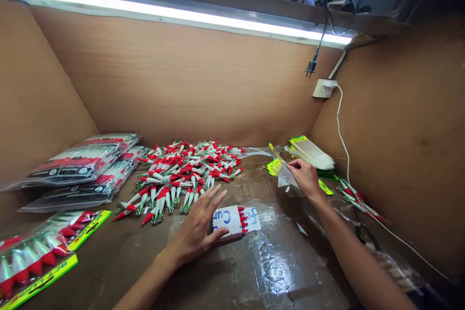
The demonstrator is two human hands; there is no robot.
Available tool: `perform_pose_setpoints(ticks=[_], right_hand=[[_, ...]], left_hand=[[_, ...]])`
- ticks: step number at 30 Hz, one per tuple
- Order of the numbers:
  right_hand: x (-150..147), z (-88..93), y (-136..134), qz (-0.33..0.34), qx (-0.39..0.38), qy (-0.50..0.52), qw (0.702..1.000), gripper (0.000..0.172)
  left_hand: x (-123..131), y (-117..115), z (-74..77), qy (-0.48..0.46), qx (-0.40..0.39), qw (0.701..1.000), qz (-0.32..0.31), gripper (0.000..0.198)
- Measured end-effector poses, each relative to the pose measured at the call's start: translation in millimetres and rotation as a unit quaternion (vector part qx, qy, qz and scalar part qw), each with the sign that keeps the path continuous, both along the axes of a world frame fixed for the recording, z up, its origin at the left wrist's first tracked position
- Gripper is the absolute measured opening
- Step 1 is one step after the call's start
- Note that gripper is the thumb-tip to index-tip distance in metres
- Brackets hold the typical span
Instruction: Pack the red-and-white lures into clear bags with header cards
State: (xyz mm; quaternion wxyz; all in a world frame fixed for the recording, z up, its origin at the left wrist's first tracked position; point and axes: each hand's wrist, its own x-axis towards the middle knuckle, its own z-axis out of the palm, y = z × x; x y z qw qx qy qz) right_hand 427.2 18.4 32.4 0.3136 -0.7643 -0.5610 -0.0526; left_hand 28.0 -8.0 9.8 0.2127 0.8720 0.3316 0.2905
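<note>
My left hand lies with its fingers stretched and apart at the left end of a white card sleeve with blue handwriting, its thumb touching the sleeve. Red tips of squid jigs stick out of the sleeve's right end. Over on the right, my right hand pinches a clear plastic bag between thumb and fingers. Near that bag is a yellow-green printed label. A large heap of red-and-white squid jigs lies beyond my left hand.
Filled clear packs are stacked at the left, with labelled jig packs in front. A pile of plastic bags lies at the back right, near loose jigs. A white cord runs down the right wall; a plug hangs above.
</note>
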Motion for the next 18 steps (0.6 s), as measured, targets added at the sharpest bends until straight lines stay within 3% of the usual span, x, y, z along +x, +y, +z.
perform_pose_setpoints(ticks=[2,4,6,8,10,12,14,18], right_hand=[[-31.6,4.3,-13.2,0.076,0.057,-0.009,0.995,0.016],[-74.4,3.1,-30.4,0.217,0.140,-0.032,0.966,0.015],[-117.8,-0.7,-48.0,0.300,0.149,-0.046,0.941,0.019],[-149.7,-4.0,-61.6,0.377,0.151,-0.031,0.913,0.018],[-164.0,-6.1,-68.4,0.393,0.164,0.037,0.904,0.021],[-163.9,-8.5,-67.8,0.354,0.167,0.150,0.908,0.029],[-158.4,-12.9,-61.6,0.318,0.132,0.279,0.896,0.027],[-157.1,-24.3,-48.4,0.344,0.036,0.474,0.810,0.037]], left_hand=[[11.5,-4.0,0.8,-0.136,-0.132,0.982,0.001,0.080],[28.6,-9.2,0.6,-0.273,-0.309,0.910,-0.036,0.087],[46.6,-13.1,0.1,-0.366,-0.427,0.826,-0.049,0.083],[59.0,-12.7,-0.8,-0.447,-0.467,0.763,0.001,0.064],[61.5,-7.2,-2.3,-0.514,-0.454,0.723,0.083,0.046],[55.6,0.6,-4.1,-0.547,-0.428,0.707,0.133,0.037],[47.3,6.0,-5.3,-0.561,-0.405,0.706,0.147,0.034],[42.9,2.2,-4.2,-0.565,-0.378,0.721,0.138,0.038]])
